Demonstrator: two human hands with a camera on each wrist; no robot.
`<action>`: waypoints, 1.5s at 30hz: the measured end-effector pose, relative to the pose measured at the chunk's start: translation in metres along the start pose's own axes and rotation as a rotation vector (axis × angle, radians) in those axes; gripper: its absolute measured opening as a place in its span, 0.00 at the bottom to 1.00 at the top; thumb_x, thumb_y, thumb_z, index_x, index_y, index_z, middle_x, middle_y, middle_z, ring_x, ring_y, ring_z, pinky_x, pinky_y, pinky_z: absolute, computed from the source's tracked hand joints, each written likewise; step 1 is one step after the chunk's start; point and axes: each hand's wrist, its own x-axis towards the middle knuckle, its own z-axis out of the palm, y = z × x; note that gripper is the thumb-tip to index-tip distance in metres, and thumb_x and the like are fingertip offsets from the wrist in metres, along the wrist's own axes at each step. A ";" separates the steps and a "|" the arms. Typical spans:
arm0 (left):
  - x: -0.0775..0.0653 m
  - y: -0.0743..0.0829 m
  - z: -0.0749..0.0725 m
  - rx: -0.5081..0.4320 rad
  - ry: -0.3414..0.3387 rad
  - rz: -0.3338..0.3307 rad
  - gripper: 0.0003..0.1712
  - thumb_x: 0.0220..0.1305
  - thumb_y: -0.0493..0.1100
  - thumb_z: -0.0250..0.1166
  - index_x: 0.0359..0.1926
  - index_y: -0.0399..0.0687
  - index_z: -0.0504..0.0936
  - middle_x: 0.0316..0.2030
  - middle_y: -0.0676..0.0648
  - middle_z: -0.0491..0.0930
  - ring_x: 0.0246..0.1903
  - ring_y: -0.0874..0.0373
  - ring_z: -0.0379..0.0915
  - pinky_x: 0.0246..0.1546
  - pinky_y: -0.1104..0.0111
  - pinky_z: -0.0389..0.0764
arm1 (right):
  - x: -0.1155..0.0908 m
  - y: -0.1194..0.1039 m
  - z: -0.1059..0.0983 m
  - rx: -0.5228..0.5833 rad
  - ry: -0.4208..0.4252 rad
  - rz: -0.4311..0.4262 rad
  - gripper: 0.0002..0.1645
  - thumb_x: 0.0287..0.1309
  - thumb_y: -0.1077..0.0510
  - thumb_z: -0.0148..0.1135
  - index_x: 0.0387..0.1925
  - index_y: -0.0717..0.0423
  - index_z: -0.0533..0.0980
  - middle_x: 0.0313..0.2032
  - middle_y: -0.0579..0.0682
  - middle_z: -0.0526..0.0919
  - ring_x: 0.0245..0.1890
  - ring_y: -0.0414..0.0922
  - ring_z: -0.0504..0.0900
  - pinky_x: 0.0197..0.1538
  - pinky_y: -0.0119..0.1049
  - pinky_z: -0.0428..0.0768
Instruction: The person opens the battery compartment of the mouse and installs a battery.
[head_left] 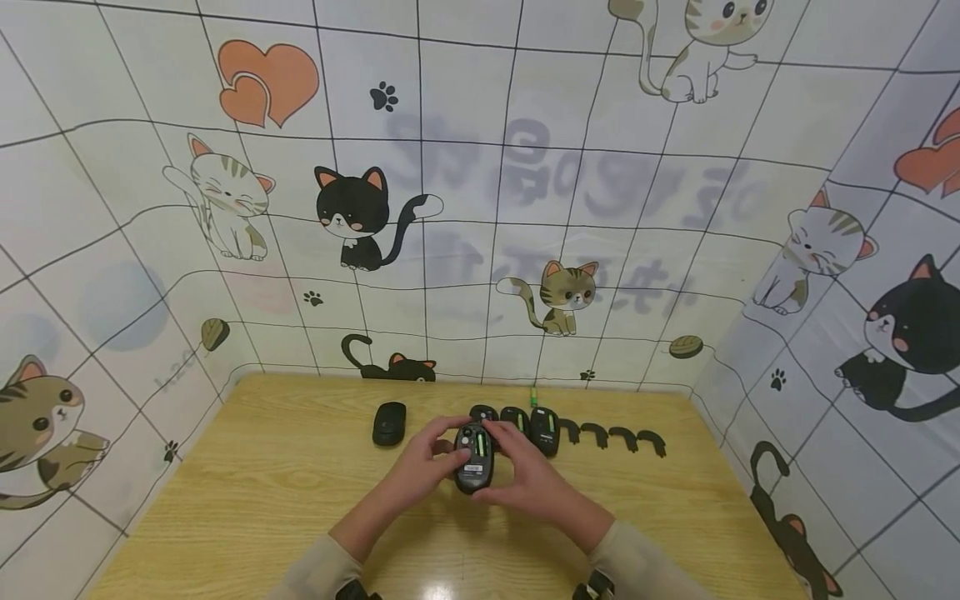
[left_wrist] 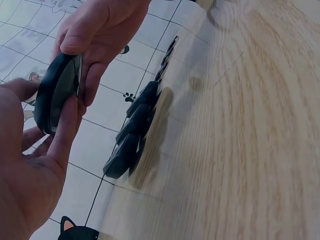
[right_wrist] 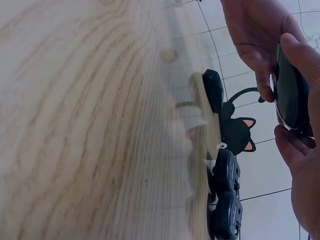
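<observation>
Both hands hold a black computer mouse (head_left: 472, 479) above the table, its underside turned up with a green battery (head_left: 482, 447) visible in the uncovered slot. My left hand (head_left: 422, 468) grips the left side, thumb lying across the underside. On the right side my right hand (head_left: 536, 482) grips it, fingers at the far end and thumb at the near end. In the left wrist view the mouse (left_wrist: 62, 92) appears edge-on between the hands; the right wrist view also shows the mouse (right_wrist: 290, 95) from the side. Part of its far end is hidden by fingers.
Behind the hands, more mice lie underside up, one (head_left: 545, 431) with a green battery showing. A loose green battery (head_left: 534, 396) is behind them. Several curved black covers (head_left: 596, 434) line up to the right. Another mouse (head_left: 389, 423) lies at left on the wooden table (head_left: 262, 483).
</observation>
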 end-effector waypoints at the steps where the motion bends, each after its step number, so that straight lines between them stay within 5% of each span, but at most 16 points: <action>1: 0.000 0.000 -0.001 0.011 -0.004 -0.003 0.33 0.80 0.42 0.70 0.80 0.48 0.72 0.74 0.38 0.71 0.55 0.47 0.85 0.46 0.63 0.92 | 0.001 0.001 0.000 0.010 0.006 0.000 0.66 0.57 0.42 0.87 0.87 0.48 0.59 0.77 0.48 0.68 0.77 0.50 0.71 0.75 0.54 0.77; 5: -0.001 0.000 -0.005 0.045 -0.034 -0.008 0.40 0.76 0.43 0.74 0.82 0.54 0.69 0.76 0.41 0.70 0.58 0.48 0.85 0.49 0.64 0.90 | 0.005 0.005 -0.001 0.039 0.029 0.021 0.64 0.57 0.42 0.87 0.86 0.51 0.62 0.75 0.47 0.72 0.72 0.51 0.77 0.73 0.57 0.78; 11: 0.001 -0.004 -0.014 0.083 -0.116 0.037 0.56 0.64 0.39 0.83 0.86 0.46 0.61 0.79 0.44 0.65 0.65 0.45 0.79 0.61 0.63 0.87 | 0.009 0.011 -0.001 0.063 0.026 0.047 0.64 0.57 0.42 0.87 0.86 0.53 0.62 0.73 0.44 0.73 0.71 0.50 0.79 0.75 0.60 0.77; 15: 0.001 -0.005 -0.020 0.144 -0.147 0.048 0.61 0.59 0.40 0.87 0.87 0.50 0.60 0.79 0.47 0.64 0.69 0.45 0.75 0.69 0.60 0.81 | 0.012 0.011 -0.001 0.037 0.021 0.058 0.64 0.55 0.41 0.88 0.85 0.53 0.63 0.73 0.46 0.73 0.71 0.50 0.79 0.74 0.62 0.77; 21: 0.001 -0.002 -0.029 0.209 -0.145 0.064 0.62 0.59 0.43 0.88 0.86 0.56 0.60 0.80 0.48 0.63 0.72 0.45 0.73 0.74 0.54 0.76 | 0.019 0.006 -0.002 0.002 0.018 0.032 0.64 0.54 0.39 0.88 0.84 0.53 0.65 0.74 0.48 0.74 0.68 0.49 0.81 0.74 0.62 0.76; 28: 0.005 -0.002 -0.039 0.307 -0.129 0.092 0.61 0.57 0.44 0.88 0.85 0.50 0.63 0.79 0.49 0.66 0.74 0.49 0.72 0.75 0.54 0.76 | 0.032 0.008 0.000 -0.057 -0.004 0.016 0.63 0.56 0.36 0.86 0.84 0.51 0.65 0.74 0.45 0.74 0.69 0.48 0.79 0.71 0.58 0.80; 45: 0.043 -0.017 -0.073 0.481 -0.160 0.076 0.56 0.56 0.46 0.88 0.81 0.43 0.69 0.76 0.43 0.73 0.73 0.44 0.73 0.74 0.52 0.76 | 0.082 0.031 0.005 -0.150 -0.043 0.037 0.59 0.52 0.37 0.89 0.80 0.46 0.70 0.73 0.47 0.75 0.72 0.49 0.75 0.73 0.55 0.78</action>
